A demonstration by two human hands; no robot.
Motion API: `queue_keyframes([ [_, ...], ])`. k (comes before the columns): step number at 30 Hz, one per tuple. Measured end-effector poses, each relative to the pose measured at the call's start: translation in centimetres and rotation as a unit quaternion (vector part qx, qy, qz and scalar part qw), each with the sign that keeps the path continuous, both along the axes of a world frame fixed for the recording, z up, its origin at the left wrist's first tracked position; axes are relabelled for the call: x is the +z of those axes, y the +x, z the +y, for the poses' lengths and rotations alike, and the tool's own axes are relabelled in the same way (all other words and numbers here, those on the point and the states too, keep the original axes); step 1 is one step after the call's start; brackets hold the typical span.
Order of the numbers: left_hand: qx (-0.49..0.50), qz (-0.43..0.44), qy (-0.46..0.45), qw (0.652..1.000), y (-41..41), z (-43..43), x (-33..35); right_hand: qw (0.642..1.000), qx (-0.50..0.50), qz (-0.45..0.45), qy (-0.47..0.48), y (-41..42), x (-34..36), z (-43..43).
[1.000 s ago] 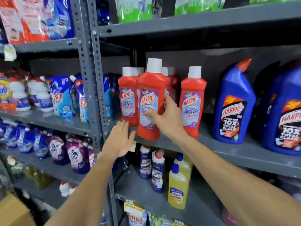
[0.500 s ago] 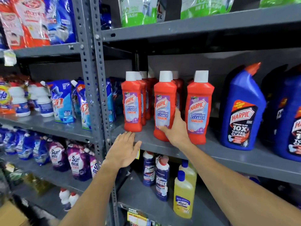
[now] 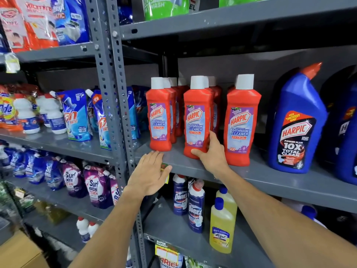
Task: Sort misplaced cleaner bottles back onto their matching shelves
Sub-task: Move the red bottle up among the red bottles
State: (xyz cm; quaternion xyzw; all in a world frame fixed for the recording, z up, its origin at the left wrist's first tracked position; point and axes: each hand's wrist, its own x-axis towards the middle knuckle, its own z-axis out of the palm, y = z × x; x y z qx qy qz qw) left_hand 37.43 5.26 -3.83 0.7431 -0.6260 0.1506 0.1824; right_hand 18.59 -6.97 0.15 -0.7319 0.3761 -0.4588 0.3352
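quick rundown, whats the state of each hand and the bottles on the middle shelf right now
right hand: fingers wrapped round the base of the middle red bottle
middle red bottle: upright on the shelf, capped
left hand: open, flat on the shelf edge
left red bottle: upright, capped, untouched
blue bottle: upright, capped

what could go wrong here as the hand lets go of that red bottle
The middle red Harpic bottle stands near the shelf's front edge; pulling the right hand away carelessly might tip it forward. It could also knock the tightly packed red bottle beside it. The left hand rests on the shelf lip, covering a price tag it might dislodge.
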Motion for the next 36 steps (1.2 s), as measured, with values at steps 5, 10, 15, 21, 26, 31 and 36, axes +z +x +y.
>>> queue_keyframes([
  [5,0.007,0.006,0.007,1.0,-0.3,0.1,0.1,1.0,0.009,0.002,0.001,0.1,-0.2,-0.2],
  [10,0.01,0.003,0.005,1.0,-0.2,0.0,0.0,1.0,0.02,-0.001,0.004,-0.1,0.0,-0.3],
  [15,0.011,0.001,0.002,1.0,-0.1,-0.1,-0.2,1.0,0.026,0.001,0.01,-0.1,0.0,-0.1],
  [21,0.011,0.001,0.005,1.0,0.0,-0.3,-0.1,0.999,0.035,-0.004,0.014,-0.1,0.1,-0.2],
  [26,0.009,0.001,0.001,1.0,0.0,-0.3,-0.1,0.999,0.039,-0.008,0.018,-0.2,0.0,-0.4],
  [31,0.006,-0.001,-0.01,1.0,0.0,-0.3,-0.3,1.0,0.0,0.003,-0.027,-0.1,-0.1,0.1],
  [36,0.004,0.005,-0.034,0.999,-0.2,-0.1,-0.7,0.994,-0.045,-0.014,-0.098,-0.2,-0.3,1.7],
])
